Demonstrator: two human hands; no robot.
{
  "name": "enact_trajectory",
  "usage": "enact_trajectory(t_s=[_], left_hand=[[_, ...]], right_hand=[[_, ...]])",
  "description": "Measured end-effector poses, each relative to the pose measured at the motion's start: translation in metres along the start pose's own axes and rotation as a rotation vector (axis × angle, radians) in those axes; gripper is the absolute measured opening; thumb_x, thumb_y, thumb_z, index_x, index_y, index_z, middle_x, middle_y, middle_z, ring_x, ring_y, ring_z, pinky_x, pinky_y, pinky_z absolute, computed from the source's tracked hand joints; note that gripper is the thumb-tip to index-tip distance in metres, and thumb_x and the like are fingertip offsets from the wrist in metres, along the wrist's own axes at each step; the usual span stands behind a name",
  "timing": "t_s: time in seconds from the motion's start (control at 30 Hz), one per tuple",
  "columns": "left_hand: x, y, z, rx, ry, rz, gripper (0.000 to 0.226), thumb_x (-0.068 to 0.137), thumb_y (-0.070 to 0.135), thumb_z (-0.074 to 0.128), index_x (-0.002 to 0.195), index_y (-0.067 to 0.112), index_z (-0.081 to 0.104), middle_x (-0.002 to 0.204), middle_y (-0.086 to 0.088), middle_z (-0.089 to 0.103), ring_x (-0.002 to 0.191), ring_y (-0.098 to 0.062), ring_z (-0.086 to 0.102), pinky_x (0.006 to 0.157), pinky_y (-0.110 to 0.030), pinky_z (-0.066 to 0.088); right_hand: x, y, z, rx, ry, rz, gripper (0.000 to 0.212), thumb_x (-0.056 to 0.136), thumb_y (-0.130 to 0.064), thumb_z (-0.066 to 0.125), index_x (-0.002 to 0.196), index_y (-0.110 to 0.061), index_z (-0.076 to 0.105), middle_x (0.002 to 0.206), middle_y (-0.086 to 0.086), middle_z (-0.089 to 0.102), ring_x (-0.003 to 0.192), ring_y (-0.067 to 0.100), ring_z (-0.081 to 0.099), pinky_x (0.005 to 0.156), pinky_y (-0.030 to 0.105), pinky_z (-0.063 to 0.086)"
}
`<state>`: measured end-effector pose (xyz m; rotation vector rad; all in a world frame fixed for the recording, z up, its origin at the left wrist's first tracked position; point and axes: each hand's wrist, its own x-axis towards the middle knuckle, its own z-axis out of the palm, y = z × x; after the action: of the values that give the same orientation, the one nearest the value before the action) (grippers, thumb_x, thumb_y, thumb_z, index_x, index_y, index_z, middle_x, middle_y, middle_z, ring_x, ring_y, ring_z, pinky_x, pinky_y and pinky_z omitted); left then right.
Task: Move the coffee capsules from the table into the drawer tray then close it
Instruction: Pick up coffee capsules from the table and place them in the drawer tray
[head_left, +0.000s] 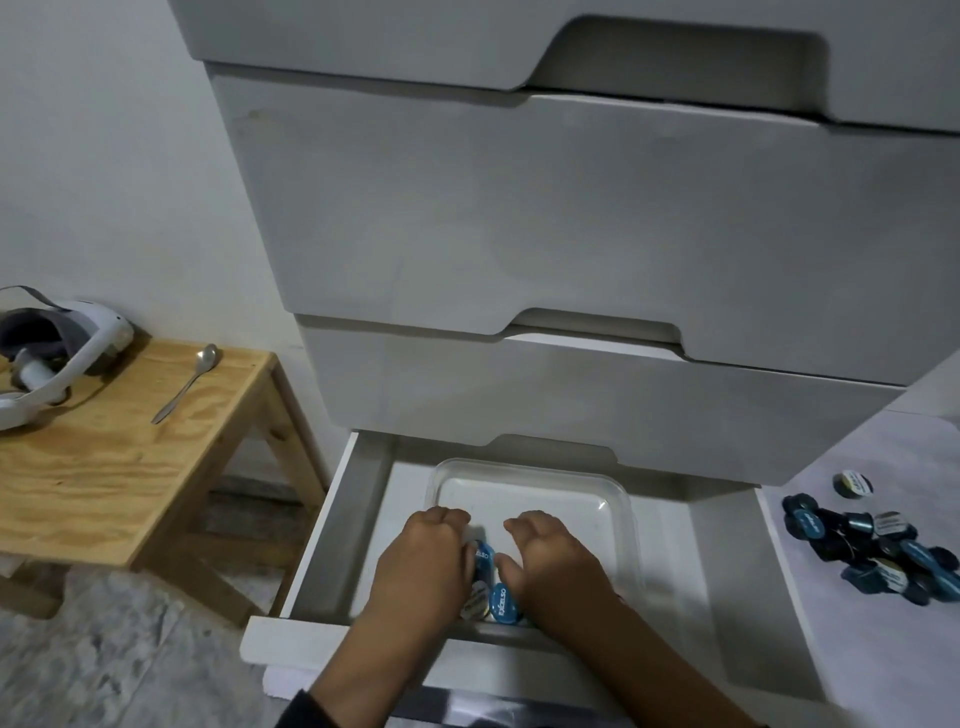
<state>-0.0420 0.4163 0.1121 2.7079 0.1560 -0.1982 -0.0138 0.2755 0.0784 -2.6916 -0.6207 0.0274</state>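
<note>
At the bottom centre of the frame both hands reach down into the clear plastic tray (613, 499) that sits inside the open bottom drawer (332, 525) of a white drawer unit (519, 208). The left hand (423, 564) is knuckles-up over the near left part of the tray, its fingers curled under so that I cannot tell whether they grip anything. The right hand (558, 558) lies just beside it, palm down, its fingers loosely bent and slightly apart, the thumb close to the capsules; whether it touches them is unclear. Between and under the two hands, at the near edge of the tray, lie a few blue-lidded coffee capsules (501, 603), one lid facing up with white lettering. At the right edge of the frame a heap of dark blue capsules (878, 545) rests on a white bench (883, 649) beside the drawer, with one capsule a little apart toward the upper side of the heap. In the left of the frame stands a wooden stool (130, 467) carrying a metal spoon (187, 382) and a white headset (62, 353). The floor (104, 649) below is grey and mottled.
</note>
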Motion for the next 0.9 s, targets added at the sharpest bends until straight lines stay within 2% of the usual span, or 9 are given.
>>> enact_trajectory(t_s=[0.07, 0.17, 0.27, 0.43, 0.57, 0.67, 0.73, 0.83, 0.9], left_hand=[[-0.010, 0.011, 0.002, -0.027, 0.057, -0.012, 0.040, 0.094, 0.032, 0.042, 0.133, 0.024, 0.041, 0.137, 0.004, 0.048, 0.124, -0.012, 0.044, 0.097, -0.023, 0.041], [-0.022, 0.026, 0.005, -0.041, 0.077, -0.012, 0.041, 0.095, 0.033, 0.041, 0.135, 0.026, 0.035, 0.141, 0.005, 0.042, 0.128, -0.011, 0.040, 0.099, -0.023, 0.040], [-0.028, 0.049, 0.009, -0.044, 0.049, -0.021, 0.052, 0.092, 0.035, 0.050, 0.138, 0.028, 0.029, 0.146, 0.004, 0.036, 0.132, -0.013, 0.038, 0.106, -0.026, 0.038], [-0.032, 0.107, 0.025, -0.068, 0.027, 0.031, 0.059, 0.090, 0.036, 0.053, 0.141, 0.031, 0.023, 0.150, 0.005, 0.031, 0.137, -0.014, 0.032, 0.110, -0.027, 0.032], [-0.030, 0.172, 0.046, -0.163, 0.098, 0.105, 0.046, 0.094, 0.042, 0.041, 0.138, 0.034, 0.031, 0.145, 0.008, 0.040, 0.132, -0.010, 0.037, 0.108, -0.023, 0.032], [-0.028, 0.226, 0.071, -0.233, 0.119, 0.161, 0.040, 0.092, 0.038, 0.045, 0.132, 0.032, 0.043, 0.136, 0.007, 0.051, 0.125, -0.012, 0.047, 0.103, -0.023, 0.036], [-0.024, 0.260, 0.091, -0.265, 0.096, 0.188, 0.040, 0.092, 0.039, 0.043, 0.132, 0.031, 0.043, 0.136, 0.007, 0.051, 0.124, -0.011, 0.047, 0.103, -0.021, 0.035], [-0.016, 0.305, 0.124, -0.302, 0.065, 0.206, 0.041, 0.093, 0.039, 0.043, 0.134, 0.033, 0.041, 0.137, 0.009, 0.049, 0.124, -0.008, 0.046, 0.103, -0.018, 0.034], [-0.010, 0.327, 0.145, -0.344, 0.047, 0.210, 0.040, 0.093, 0.036, 0.046, 0.132, 0.031, 0.044, 0.135, 0.007, 0.052, 0.121, -0.009, 0.049, 0.101, -0.020, 0.036]], right_hand=[[-0.008, 0.001, -0.002, -0.027, 0.107, -0.051, 0.039, 0.077, -0.034, 0.045, 0.088, -0.008, 0.072, 0.084, 0.007, 0.074, 0.078, 0.021, 0.070, 0.071, 0.026, 0.057], [-0.018, 0.007, -0.013, -0.062, 0.124, -0.036, 0.035, 0.076, -0.028, 0.048, 0.090, -0.006, 0.071, 0.090, 0.011, 0.074, 0.087, 0.025, 0.070, 0.079, 0.031, 0.058], [-0.029, 0.024, -0.027, -0.101, 0.146, -0.035, 0.034, 0.078, -0.026, 0.051, 0.096, -0.004, 0.070, 0.095, 0.013, 0.073, 0.093, 0.027, 0.068, 0.084, 0.033, 0.056], [-0.053, 0.068, -0.065, -0.076, 0.223, 0.038, 0.037, 0.078, -0.028, 0.049, 0.098, -0.004, 0.069, 0.096, 0.013, 0.073, 0.091, 0.025, 0.069, 0.080, 0.031, 0.056], [-0.080, 0.128, -0.101, -0.076, 0.209, 0.093, 0.035, 0.076, -0.029, 0.048, 0.098, -0.009, 0.066, 0.092, 0.009, 0.072, 0.082, 0.020, 0.069, 0.069, 0.022, 0.056], [-0.104, 0.186, -0.119, -0.059, 0.187, 0.172, 0.028, 0.073, -0.026, 0.056, 0.098, -0.014, 0.060, 0.091, 0.005, 0.068, 0.080, 0.020, 0.066, 0.064, 0.025, 0.055], [-0.120, 0.224, -0.130, -0.059, 0.178, 0.202, 0.031, 0.077, -0.026, 0.057, 0.105, -0.013, 0.060, 0.099, 0.008, 0.067, 0.090, 0.023, 0.065, 0.071, 0.029, 0.054], [-0.138, 0.278, -0.139, -0.002, 0.105, 0.292, 0.040, 0.091, -0.029, 0.048, 0.127, -0.013, 0.047, 0.128, 0.007, 0.052, 0.118, 0.020, 0.050, 0.094, 0.028, 0.043], [-0.146, 0.310, -0.139, 0.037, 0.069, 0.349, 0.041, 0.091, -0.029, 0.048, 0.130, -0.015, 0.045, 0.135, 0.005, 0.048, 0.121, 0.018, 0.048, 0.097, 0.026, 0.040]])
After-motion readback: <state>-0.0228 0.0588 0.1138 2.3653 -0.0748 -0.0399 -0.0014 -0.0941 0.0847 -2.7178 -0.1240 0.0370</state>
